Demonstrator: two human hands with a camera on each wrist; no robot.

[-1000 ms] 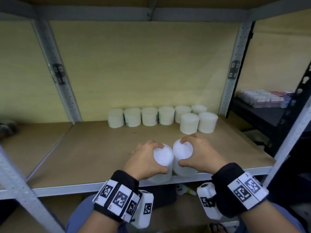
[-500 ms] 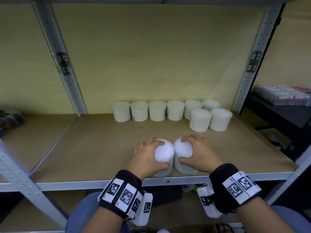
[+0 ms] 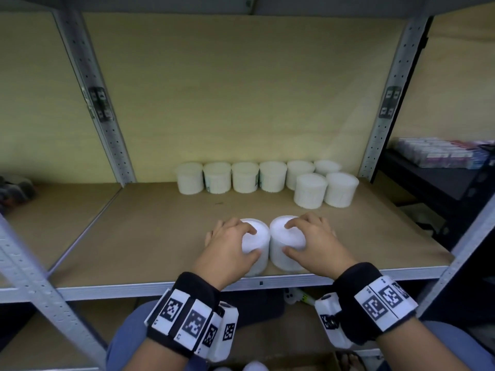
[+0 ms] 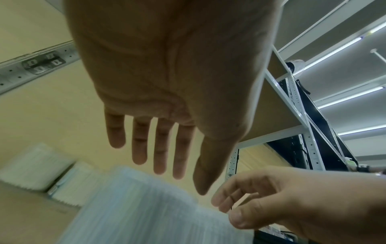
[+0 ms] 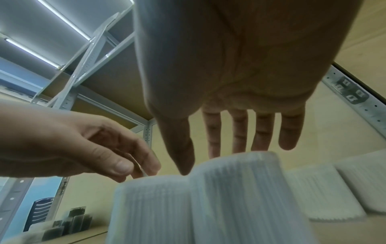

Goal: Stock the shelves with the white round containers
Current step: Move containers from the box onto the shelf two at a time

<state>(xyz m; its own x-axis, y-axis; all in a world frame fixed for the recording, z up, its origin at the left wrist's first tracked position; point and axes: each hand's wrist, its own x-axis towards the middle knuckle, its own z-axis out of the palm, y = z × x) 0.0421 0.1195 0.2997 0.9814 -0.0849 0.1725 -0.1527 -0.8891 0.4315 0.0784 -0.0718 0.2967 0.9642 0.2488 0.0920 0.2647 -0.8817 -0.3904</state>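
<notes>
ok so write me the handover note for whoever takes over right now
Left hand: on top of the left container; a firm grip cannot be confirmed.
Right hand: likewise on the right container.
Both containers stand upright, side by side, near the front edge of the shelf.
Done: a back row of six along the wall, plus a front pair at its right end.
Left: probably slide these two back beside the front pair, then fetch more.
</notes>
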